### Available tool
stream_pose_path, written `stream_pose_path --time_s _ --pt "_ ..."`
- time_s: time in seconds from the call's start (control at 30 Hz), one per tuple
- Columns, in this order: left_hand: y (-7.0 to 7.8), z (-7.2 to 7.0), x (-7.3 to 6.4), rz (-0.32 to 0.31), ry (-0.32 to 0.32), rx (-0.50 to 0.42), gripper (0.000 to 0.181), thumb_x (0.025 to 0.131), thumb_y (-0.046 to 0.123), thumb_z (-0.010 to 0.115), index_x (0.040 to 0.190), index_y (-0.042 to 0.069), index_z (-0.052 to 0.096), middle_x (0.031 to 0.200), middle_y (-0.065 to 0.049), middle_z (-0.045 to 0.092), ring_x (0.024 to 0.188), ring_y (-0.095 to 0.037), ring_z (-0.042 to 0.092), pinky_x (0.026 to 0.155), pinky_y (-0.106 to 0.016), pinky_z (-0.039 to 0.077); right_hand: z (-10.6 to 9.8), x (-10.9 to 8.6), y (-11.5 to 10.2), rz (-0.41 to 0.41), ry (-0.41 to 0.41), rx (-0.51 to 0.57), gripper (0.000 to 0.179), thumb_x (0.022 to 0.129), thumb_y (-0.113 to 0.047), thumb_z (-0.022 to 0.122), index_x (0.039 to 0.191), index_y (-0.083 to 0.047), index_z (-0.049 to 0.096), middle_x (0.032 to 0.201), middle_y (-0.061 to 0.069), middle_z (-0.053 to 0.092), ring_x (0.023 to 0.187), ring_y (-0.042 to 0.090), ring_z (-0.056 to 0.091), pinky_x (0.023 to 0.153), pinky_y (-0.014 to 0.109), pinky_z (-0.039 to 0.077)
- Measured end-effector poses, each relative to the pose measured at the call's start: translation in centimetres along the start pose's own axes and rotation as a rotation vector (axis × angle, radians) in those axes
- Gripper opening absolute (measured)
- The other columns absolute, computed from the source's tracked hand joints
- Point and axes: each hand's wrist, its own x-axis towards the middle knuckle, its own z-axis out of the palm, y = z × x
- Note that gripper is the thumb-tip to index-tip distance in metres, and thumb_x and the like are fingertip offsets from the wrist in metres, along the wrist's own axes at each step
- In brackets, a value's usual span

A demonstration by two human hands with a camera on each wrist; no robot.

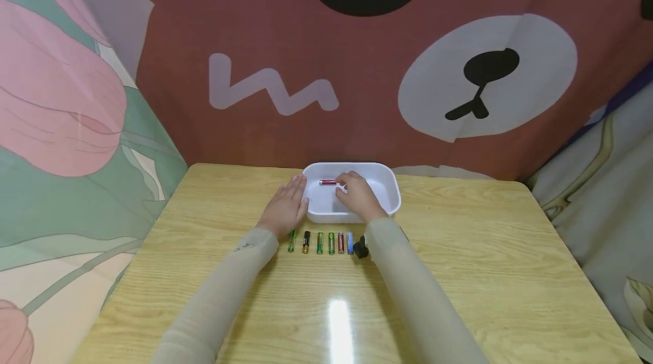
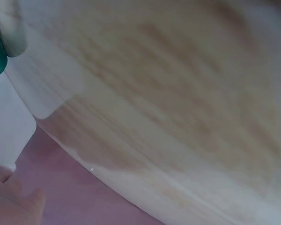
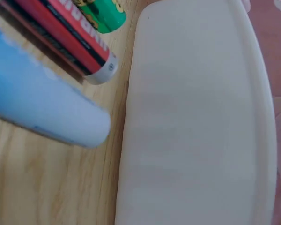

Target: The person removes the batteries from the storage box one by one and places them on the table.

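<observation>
A white tray [image 1: 316, 218] stands at the back of the table, a red battery [image 1: 327, 182] lying in it towards its back left. My right hand [image 1: 357, 197] reaches into the tray, thumb and forefinger spread apart at the battery's right end. My left hand [image 1: 285, 206] rests flat along the tray's left side with straight fingers; in the left wrist view those fingers [image 2: 18, 201] touch the tray's edge. Before the tray several batteries lie in a row: green ones [image 1: 319, 243], a black and gold one [image 1: 306, 242], a red one [image 1: 340, 243] and a blue one [image 1: 350, 243].
The row of batteries lies between my forearms on the wooden table [image 1: 459, 273]. A small black object [image 1: 361, 248] shows beside my right sleeve. A printed curtain [image 1: 255, 137] hangs right behind the table's back edge.
</observation>
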Motion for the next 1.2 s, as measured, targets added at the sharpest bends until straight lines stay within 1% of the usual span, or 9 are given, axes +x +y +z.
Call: stream_pose_path --time_s 0.13,0.23,0.4,0.53,0.63,0.73,0.93,1.07,1.2 --pt "0.1 0.0 0.0 0.007 -0.006 0.004 0.064 0.11 0.038 0.025 0.162 0.003 0.015 0.169 -0.011 0.015 0.156 -0.027 0.012 0.125 -0.049 0.02 0.4 0.7 0.1 -0.006 -0.035 0.004 0.027 0.091 -0.007 0.066 0.115 0.005 0.07 0.108 0.02 0.067 0.097 0.032 0.065 0.089 0.043 0.056" --pt "0.2 0.1 0.1 0.009 -0.012 -0.005 0.063 0.11 0.037 0.026 0.162 0.003 0.015 0.169 -0.011 0.014 0.156 -0.027 0.012 0.125 -0.049 0.019 0.8 1.2 0.3 -0.01 -0.056 0.005 0.028 0.091 -0.005 0.066 0.116 0.006 0.07 0.111 0.022 0.067 0.098 0.032 0.063 0.091 0.044 0.054" --pt "0.1 0.3 0.2 0.014 -0.004 0.008 0.063 0.11 0.038 0.024 0.162 0.005 0.014 0.169 -0.009 0.013 0.156 -0.025 0.011 0.125 -0.049 0.02 1.4 1.9 0.6 -0.002 -0.088 -0.032 0.028 0.091 -0.004 0.067 0.118 0.004 0.07 0.114 0.02 0.066 0.107 0.031 0.062 0.102 0.042 0.05" --pt "0.0 0.3 0.3 0.015 0.001 0.019 0.063 0.11 0.039 0.024 0.162 0.005 0.014 0.169 -0.008 0.013 0.156 -0.025 0.012 0.125 -0.049 0.02 1.8 2.2 0.6 0.006 -0.125 -0.08 0.036 0.093 -0.007 0.068 0.128 0.002 0.066 0.125 0.018 0.062 0.12 0.032 0.059 0.111 0.041 0.044" --pt "0.0 0.2 0.3 0.019 0.003 0.023 0.064 0.109 0.039 0.024 0.162 0.004 0.014 0.169 -0.009 0.013 0.156 -0.026 0.013 0.124 -0.049 0.02 2.0 2.3 0.6 0.002 -0.138 -0.081 0.041 0.093 -0.008 0.067 0.132 0.002 0.063 0.132 0.019 0.06 0.127 0.034 0.055 0.115 0.042 0.039" --pt "0.0 0.2 0.3 0.026 0.009 0.023 0.064 0.109 0.039 0.022 0.162 0.003 0.015 0.169 -0.011 0.014 0.155 -0.028 0.014 0.124 -0.05 0.021 2.3 2.3 0.7 0.01 -0.167 -0.069 0.041 0.093 -0.009 0.066 0.133 0.001 0.062 0.134 0.019 0.058 0.129 0.034 0.053 0.117 0.042 0.037" --pt "0.0 0.1 0.1 0.026 0.005 0.021 0.064 0.109 0.038 0.023 0.162 0.002 0.016 0.169 -0.012 0.015 0.155 -0.028 0.014 0.124 -0.05 0.021 2.7 2.5 0.7 0.05 -0.256 -0.097 0.047 0.095 -0.013 0.067 0.14 -0.007 0.059 0.142 0.017 0.053 0.136 0.032 0.048 0.119 0.043 0.034" --pt "-0.1 0.1 0.1 0.026 0.01 0.016 0.063 0.11 0.037 0.025 0.162 0.002 0.016 0.169 -0.012 0.016 0.155 -0.028 0.015 0.124 -0.05 0.021 2.7 2.5 0.6 0.042 -0.275 -0.116 0.048 0.094 -0.014 0.068 0.142 -0.008 0.06 0.141 0.015 0.054 0.135 0.03 0.049 0.119 0.042 0.035" --pt "-0.1 0.0 0.1 0.02 0.01 0.021 0.063 0.11 0.037 0.025 0.162 0.003 0.015 0.169 -0.011 0.016 0.155 -0.027 0.014 0.124 -0.049 0.022 2.8 2.7 0.6 0.011 -0.278 -0.115 0.045 0.094 -0.013 0.067 0.139 -0.006 0.062 0.136 0.016 0.055 0.129 0.028 0.053 0.117 0.04 0.037"
